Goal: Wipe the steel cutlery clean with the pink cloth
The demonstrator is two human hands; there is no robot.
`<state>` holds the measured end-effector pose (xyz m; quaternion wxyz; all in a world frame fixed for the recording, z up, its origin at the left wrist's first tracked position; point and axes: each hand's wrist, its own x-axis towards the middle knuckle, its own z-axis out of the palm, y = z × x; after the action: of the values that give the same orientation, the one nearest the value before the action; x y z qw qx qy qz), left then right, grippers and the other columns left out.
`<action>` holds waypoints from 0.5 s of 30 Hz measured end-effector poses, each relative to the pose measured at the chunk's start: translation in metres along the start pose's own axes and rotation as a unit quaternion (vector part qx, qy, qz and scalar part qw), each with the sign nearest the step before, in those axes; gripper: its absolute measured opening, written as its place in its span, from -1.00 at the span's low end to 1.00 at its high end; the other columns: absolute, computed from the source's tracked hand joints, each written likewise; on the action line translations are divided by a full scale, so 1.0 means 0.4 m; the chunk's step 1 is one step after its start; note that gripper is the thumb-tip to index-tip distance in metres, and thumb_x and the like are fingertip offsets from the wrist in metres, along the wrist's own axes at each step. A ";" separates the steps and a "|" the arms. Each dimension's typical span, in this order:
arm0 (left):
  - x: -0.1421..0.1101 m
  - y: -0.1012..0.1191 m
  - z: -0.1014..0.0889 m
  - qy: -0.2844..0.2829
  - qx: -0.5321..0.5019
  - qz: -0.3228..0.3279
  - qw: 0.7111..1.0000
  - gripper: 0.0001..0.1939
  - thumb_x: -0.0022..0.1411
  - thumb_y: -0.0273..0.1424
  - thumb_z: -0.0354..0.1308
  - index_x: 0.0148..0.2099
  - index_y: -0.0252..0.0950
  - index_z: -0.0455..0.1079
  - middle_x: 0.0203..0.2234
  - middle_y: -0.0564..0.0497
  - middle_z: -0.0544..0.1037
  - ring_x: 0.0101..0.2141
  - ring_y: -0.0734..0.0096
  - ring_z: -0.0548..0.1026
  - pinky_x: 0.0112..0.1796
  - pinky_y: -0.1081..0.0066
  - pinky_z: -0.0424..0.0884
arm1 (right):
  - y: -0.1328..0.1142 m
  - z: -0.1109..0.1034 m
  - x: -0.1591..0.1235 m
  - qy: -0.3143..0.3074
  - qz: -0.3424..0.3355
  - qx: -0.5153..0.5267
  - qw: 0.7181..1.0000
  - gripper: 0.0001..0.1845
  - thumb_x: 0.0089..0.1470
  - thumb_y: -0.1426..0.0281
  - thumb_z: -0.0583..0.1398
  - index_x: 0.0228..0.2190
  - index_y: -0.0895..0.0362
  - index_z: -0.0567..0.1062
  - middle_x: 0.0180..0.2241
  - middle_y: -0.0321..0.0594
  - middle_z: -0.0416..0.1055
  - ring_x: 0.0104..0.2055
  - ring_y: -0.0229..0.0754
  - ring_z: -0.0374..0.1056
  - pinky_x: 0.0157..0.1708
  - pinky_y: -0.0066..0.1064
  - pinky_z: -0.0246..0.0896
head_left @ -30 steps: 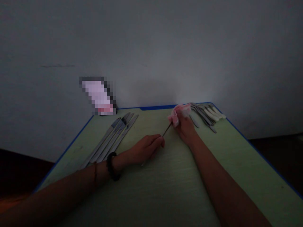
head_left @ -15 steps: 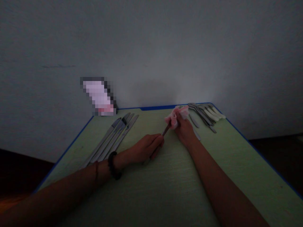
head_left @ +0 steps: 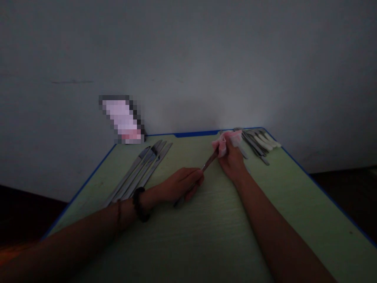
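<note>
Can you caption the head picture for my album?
Left hand grips a metal utensil; right hand holds a pink cloth at its far end, knives lying left.

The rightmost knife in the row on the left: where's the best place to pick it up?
Probably by the near, handle end, from above and the right: the knife lies flat, blade end pointing away, and the other knives line its left side.
</note>
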<state>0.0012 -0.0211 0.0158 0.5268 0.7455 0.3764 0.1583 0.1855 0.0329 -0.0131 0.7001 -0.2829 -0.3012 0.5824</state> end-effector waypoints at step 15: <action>0.007 0.010 0.008 0.041 0.048 0.011 0.998 -0.60 0.39 -0.21 -0.24 -0.39 -0.27 0.26 -0.73 0.15 0.38 -0.66 0.53 0.33 -0.52 0.53 0.30 | 0.004 -0.004 -0.022 -0.125 0.080 -0.133 0.980 -0.65 -0.11 0.07 0.30 -0.43 0.09 0.52 -0.43 -0.23 0.53 -0.39 -0.16 0.42 -0.31 -0.32 0.32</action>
<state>0.0067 -0.0217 0.0178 0.4724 0.7669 0.3970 0.1765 0.1844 0.0243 -0.0163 0.5639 -0.3221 -0.4375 0.6220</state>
